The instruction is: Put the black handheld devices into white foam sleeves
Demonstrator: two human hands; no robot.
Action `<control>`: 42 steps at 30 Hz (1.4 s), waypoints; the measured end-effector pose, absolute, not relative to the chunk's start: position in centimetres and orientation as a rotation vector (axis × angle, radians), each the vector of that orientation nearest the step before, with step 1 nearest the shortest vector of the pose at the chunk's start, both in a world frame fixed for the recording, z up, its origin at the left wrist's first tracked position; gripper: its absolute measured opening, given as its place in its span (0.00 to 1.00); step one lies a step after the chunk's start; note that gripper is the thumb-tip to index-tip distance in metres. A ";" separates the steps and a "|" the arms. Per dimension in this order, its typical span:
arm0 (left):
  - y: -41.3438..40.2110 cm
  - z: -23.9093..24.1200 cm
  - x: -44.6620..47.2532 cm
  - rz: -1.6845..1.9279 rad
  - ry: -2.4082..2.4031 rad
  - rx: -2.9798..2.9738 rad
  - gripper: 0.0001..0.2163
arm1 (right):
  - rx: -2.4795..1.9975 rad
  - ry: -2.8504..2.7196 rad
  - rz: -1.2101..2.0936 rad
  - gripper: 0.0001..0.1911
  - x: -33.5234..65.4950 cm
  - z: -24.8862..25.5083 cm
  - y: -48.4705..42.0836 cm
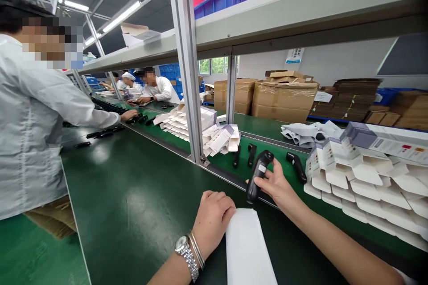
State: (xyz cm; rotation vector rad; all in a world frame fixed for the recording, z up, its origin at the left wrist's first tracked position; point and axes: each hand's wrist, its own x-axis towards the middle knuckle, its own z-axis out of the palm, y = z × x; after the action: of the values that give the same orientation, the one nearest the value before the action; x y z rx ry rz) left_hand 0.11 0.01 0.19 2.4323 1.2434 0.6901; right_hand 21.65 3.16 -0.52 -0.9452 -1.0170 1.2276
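My right hand [276, 183] is closed around a black handheld device [258, 173] with a small white label, holding it just above the green bench. My left hand [212, 220], with a watch and bracelets on the wrist, rests as a loose fist on the end of a flat white carton [248, 249] lying on the bench in front of me. Three more black devices [296, 167] lie on the conveyor just beyond my right hand.
A stack of flat white cartons [368, 182] fills the right. More cartons [200, 129] lie behind a metal post [187, 67]. A person in a white coat [30, 129] stands at left; others work farther back. Cardboard boxes [284, 98] stand behind.
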 end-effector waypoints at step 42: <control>0.2 0.2 -0.4 0.448 1.439 2.213 0.04 | -2.233 -1.373 0.398 0.26 32.7 -2.1 12.2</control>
State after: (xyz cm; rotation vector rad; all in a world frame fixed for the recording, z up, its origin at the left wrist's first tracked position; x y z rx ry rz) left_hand -0.45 0.16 0.16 2.2127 1.4389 0.4477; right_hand 32.67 12.17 -2.09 -2.2325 -1.3729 0.3981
